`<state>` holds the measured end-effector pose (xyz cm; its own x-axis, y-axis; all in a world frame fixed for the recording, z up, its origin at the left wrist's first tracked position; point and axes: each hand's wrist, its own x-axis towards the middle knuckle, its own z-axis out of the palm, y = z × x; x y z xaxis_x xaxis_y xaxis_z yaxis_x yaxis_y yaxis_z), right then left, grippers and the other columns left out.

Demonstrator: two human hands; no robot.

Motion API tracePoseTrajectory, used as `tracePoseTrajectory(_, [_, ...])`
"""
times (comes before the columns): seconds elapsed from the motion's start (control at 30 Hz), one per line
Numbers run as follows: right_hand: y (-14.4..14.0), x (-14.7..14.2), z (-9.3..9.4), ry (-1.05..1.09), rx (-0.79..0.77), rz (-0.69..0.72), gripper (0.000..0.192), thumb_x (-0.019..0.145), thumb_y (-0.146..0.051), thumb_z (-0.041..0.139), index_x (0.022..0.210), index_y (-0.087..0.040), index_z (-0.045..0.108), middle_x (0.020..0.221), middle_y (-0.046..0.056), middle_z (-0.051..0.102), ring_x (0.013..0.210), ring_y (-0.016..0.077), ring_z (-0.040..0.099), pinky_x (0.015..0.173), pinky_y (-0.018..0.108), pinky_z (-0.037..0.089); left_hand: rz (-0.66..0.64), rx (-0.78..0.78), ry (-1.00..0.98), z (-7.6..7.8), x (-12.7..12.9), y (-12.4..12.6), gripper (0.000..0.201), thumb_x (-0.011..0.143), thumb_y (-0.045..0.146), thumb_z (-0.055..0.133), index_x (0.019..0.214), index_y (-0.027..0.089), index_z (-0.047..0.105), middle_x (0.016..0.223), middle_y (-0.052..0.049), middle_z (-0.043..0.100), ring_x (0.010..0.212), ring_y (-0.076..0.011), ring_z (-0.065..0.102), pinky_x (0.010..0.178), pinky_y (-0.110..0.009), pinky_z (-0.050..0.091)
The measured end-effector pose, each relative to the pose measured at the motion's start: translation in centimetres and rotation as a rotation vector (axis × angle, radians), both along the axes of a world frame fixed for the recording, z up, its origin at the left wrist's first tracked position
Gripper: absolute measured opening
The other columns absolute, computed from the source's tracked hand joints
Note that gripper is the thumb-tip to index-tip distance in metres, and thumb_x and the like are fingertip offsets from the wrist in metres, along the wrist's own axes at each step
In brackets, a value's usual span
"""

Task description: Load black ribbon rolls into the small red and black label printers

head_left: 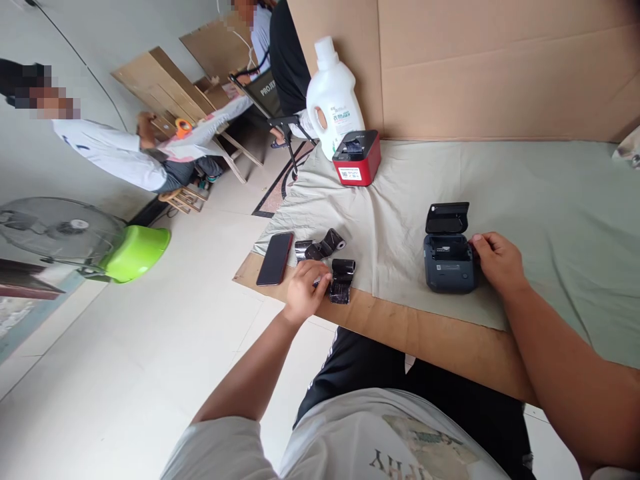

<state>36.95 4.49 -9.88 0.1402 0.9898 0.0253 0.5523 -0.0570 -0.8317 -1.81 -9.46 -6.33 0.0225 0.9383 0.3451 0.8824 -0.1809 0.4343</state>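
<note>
A small dark portable label printer rests on the cloth with its lid raised. My right hand is closed in a pinch at the printer's right side. At the table's front edge, my left hand has its fingers curled; what they hold, if anything, is hidden. Just right of those fingers lies a roll of shiny black film, its loose end hanging toward the edge. Behind the hand is more black film on rolls, partly unwound. To its left lies a dark phone.
A red and black box-shaped device stands before a white detergent bottle. Cardboard walls the table's back. A fan and green basin are at left. One person sits at another table; another person is partly visible behind.
</note>
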Motion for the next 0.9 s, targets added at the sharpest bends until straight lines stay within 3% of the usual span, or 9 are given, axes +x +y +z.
tracePoseTrajectory(0.1, [0.1,0.1,-0.2,0.015,-0.010,0.015,0.042,0.081,-0.060,0.049,0.079,-0.021,0.061,0.074,0.005,0.066,0.071,0.0198,0.057,0.070,0.035,0.044,0.014,-0.048,0.099,0.1,1.0,2.2,0.028,0.088,0.019,0.052,0.108,0.024,0.070,0.116,-0.009,0.073,0.120,-0.0304,0.059,0.104,-0.052,0.045])
tracePoseTrajectory(0.2, [0.1,0.1,-0.3,0.016,-0.004,0.026,0.042,0.081,-0.061,0.048,0.079,-0.021,0.060,0.072,0.004,0.064,0.069,0.0201,0.057,0.070,0.036,0.044,-0.101,-0.223,0.132,0.8,2.6,4.2,0.035,0.081,0.009,0.057,0.109,0.025,0.072,0.113,-0.008,0.074,0.119,-0.0309,0.061,0.108,-0.056,0.040])
tracePoseTrajectory(0.37, [0.1,-0.3,-0.4,-0.003,0.061,0.014,0.041,0.079,-0.063,0.051,0.079,-0.023,0.060,0.075,0.005,0.066,0.073,0.0215,0.058,0.075,0.037,0.045,-0.437,-0.372,-0.317,3.3,7.2,5.7,0.028,0.086,0.022,0.064,0.114,0.025,0.068,0.116,-0.007,0.073,0.109,-0.0221,0.068,0.097,-0.038,0.052])
tracePoseTrajectory(0.5, [0.2,-0.4,-0.8,0.019,0.079,0.022,0.042,0.079,-0.063,0.051,0.081,-0.023,0.061,0.077,0.006,0.069,0.072,0.0214,0.057,0.072,0.036,0.045,-0.499,-0.273,-0.478,4.2,13.0,7.7,0.021,0.086,0.024,0.066,0.107,0.023,0.066,0.109,-0.007,0.073,0.102,-0.0188,0.069,0.092,-0.032,0.053])
tracePoseTrajectory(0.6, [0.2,-0.3,-1.0,0.039,0.072,0.036,0.042,0.078,-0.063,0.051,0.080,-0.023,0.061,0.076,0.005,0.069,0.071,0.0211,0.057,0.070,0.035,0.044,-0.471,-0.176,-0.415,3.4,17.2,10.3,0.020,0.084,0.018,0.067,0.104,0.022,0.065,0.106,-0.006,0.073,0.099,-0.0189,0.068,0.092,-0.034,0.053])
tracePoseTrajectory(0.7, [0.3,-0.2,-1.2,0.066,0.077,0.054,0.040,0.079,-0.061,0.051,0.080,-0.023,0.061,0.077,0.005,0.069,0.071,0.0210,0.057,0.070,0.035,0.044,-0.435,-0.157,-0.296,1.9,19.6,12.6,0.023,0.081,0.010,0.067,0.099,0.023,0.066,0.103,-0.004,0.074,0.099,-0.0209,0.067,0.094,-0.038,0.052])
tracePoseTrajectory(0.9, [0.3,-0.4,-1.4,0.062,0.085,0.057,0.035,0.081,-0.057,0.052,0.079,-0.023,0.060,0.075,0.005,0.066,0.071,0.0202,0.057,0.070,0.035,0.043,-0.391,-0.239,-0.402,-0.2,19.6,13.6,0.023,0.077,0.006,0.068,0.094,0.022,0.069,0.100,-0.003,0.074,0.092,-0.0178,0.069,0.088,-0.034,0.054])
